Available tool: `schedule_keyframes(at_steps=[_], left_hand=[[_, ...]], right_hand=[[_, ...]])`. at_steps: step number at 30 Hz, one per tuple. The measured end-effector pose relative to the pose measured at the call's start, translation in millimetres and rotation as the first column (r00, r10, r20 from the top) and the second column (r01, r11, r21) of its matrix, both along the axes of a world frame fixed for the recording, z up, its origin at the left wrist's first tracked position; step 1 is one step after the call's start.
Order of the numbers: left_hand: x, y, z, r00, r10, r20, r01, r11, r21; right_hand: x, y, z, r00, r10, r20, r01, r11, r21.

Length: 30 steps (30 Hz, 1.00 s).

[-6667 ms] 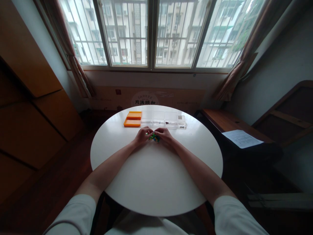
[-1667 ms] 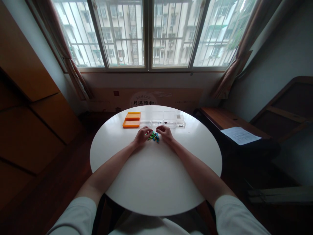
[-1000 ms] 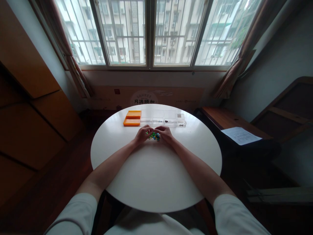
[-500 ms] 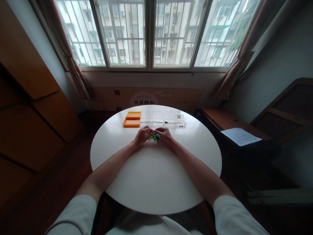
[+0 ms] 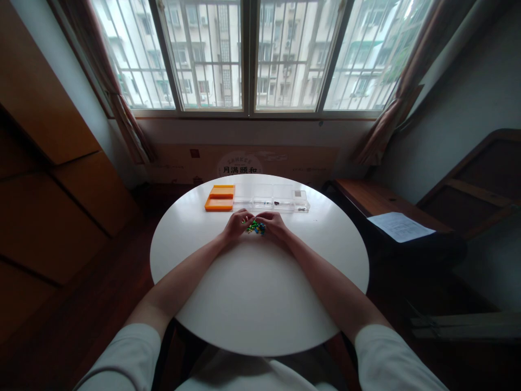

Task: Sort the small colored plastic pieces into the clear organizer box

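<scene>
A small heap of green, blue and yellow pieces (image 5: 256, 227), too tiny to name in kind, lies on the round white table (image 5: 252, 288). My left hand (image 5: 237, 223) curls in at the heap's left side, its fingers bent and pressed together. From the right, my right hand (image 5: 272, 222) reaches over the heap, with thumb and fingers closed in a pinch. The fingertips of both hands nearly meet above the pieces. Whatever they hold there is too small to make out.
Beyond my hands stand an orange box (image 5: 220, 203) and, to its right, clear plastic boxes (image 5: 262, 196), some with small dark bits inside. A paper sheet (image 5: 401, 226) lies on a wooden bench (image 5: 362, 198) at the right. A large cardboard box (image 5: 171, 163) leans below the window.
Both hands stay over the heap in nearly the same place, with only a slight shift of the fingers. The boxes have not moved.
</scene>
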<state>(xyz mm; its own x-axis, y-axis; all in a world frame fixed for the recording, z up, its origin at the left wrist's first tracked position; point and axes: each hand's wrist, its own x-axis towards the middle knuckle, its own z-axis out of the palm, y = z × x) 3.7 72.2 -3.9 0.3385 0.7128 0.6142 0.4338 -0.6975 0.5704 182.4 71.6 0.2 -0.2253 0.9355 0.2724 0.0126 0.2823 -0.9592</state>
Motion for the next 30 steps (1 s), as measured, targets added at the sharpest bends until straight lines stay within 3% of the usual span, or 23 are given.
schedule_keyframes(at_steps=[18,30], left_hand=[[1.2,-0.2,-0.2,1.0,-0.013,0.023,0.013,1.0,0.006],[0.6,1.6,-1.1,1.0,0.01,0.019,-0.01,1.0,-0.005]], right_hand=[[0.3,2.3,-2.9,1.0,0.023,-0.019,-0.024,1.0,-0.006],[0.2,4.5,-4.4,0.999,-0.036,0.013,0.036,0.999,0.023]])
